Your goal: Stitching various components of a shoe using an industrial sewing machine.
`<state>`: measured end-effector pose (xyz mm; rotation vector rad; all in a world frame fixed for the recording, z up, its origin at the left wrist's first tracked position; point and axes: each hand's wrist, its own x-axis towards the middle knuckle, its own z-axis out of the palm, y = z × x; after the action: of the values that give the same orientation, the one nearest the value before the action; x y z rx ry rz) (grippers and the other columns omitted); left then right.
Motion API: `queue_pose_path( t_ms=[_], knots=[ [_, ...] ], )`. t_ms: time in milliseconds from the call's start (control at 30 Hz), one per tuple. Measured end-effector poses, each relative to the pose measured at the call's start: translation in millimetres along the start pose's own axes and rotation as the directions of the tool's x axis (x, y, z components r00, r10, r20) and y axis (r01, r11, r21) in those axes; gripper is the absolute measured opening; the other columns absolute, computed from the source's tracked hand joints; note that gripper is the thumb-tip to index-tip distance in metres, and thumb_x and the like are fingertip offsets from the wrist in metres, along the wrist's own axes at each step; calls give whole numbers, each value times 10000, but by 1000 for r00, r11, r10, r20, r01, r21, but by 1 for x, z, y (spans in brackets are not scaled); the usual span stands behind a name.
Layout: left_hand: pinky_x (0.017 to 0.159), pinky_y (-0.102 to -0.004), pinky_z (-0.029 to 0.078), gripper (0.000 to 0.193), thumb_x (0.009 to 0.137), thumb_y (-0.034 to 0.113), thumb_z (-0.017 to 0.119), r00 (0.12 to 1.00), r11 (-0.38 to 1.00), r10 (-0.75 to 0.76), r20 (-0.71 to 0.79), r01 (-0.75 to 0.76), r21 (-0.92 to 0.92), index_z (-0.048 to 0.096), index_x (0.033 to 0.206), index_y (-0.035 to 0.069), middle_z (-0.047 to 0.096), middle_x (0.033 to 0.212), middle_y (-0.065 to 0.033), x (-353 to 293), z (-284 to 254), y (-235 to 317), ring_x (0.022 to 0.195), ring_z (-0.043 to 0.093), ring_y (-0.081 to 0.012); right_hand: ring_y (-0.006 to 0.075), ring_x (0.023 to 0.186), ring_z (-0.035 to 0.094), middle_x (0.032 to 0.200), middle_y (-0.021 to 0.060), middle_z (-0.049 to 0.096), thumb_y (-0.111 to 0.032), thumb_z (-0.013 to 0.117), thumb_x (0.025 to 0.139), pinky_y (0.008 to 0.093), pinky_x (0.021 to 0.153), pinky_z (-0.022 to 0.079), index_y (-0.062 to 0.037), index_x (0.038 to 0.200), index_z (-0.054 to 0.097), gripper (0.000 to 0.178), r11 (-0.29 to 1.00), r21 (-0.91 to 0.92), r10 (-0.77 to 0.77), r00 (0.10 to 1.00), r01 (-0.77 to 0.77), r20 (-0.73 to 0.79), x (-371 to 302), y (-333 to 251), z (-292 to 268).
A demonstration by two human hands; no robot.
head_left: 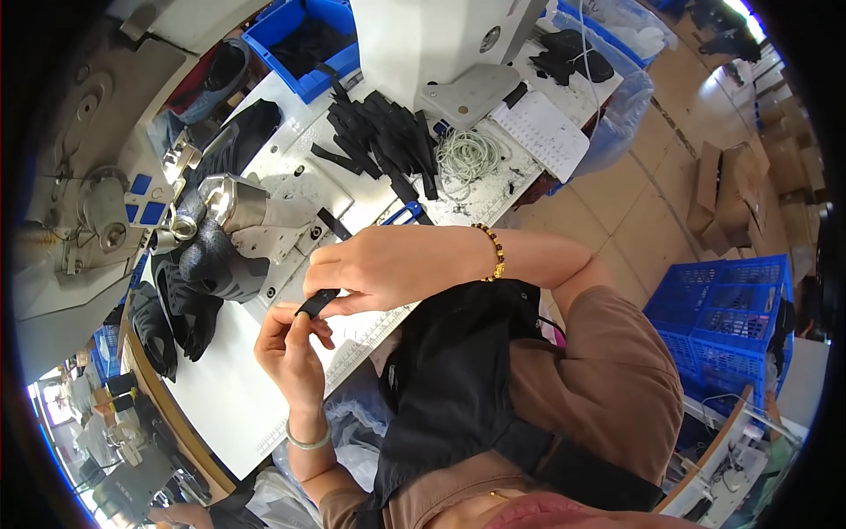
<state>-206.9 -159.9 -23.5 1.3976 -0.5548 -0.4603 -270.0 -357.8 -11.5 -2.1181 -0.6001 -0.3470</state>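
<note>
Between my two hands is a short black fabric strip (318, 302), bent over on itself. My left hand (295, 348), with a pale bangle at the wrist, pinches its lower end between thumb and finger. My right hand (370, 264), wearing a beaded bracelet, grips the upper end; its back hides part of the fingers. Just beyond the right hand lie a blue-handled tool (403, 214) and a pile of similar black strips (379, 132). Black knitted shoe uppers (189, 309) rest to the left, by the sewing machine's metal arm (233, 201).
A coil of pale cord (470, 157) and a written paper sheet (545, 132) lie on the far table. A blue bin (322, 84) stands at the back. Blue plastic crates (718, 309) and a cardboard box (727, 194) are on the floor at right. A ruler (352, 348) edges the white tabletop.
</note>
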Motion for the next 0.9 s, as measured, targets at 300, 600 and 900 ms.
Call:
queue_pose_path(
  t_ms=[300,600,900],
  knots=[
    [517,-245,467,95,865,62,526,966,969,-195,171,217,-120,538,856,-32,585,750,-87,14,-6,6,624,566,-143,316,777,599,824,147,590,-158,622,795,371,693,463,7,888,578,194,995,99,-10,1000,8,18,4,-5,-6],
    [494,-229,453,61,856,37,570,951,963,-224,211,250,-105,549,851,-20,567,735,-67,19,-10,7,612,561,-126,270,654,589,840,84,543,-218,621,830,342,577,462,-62,938,557,200,999,4,-31,999,31,-30,0,3,-2],
    [474,-219,442,84,856,61,573,948,953,-241,209,272,-134,541,838,-15,559,725,-68,19,-11,10,591,548,-118,254,659,574,825,76,520,-214,629,827,328,563,454,-62,945,545,210,997,33,-73,994,76,-76,2,6,0]
  ],
)
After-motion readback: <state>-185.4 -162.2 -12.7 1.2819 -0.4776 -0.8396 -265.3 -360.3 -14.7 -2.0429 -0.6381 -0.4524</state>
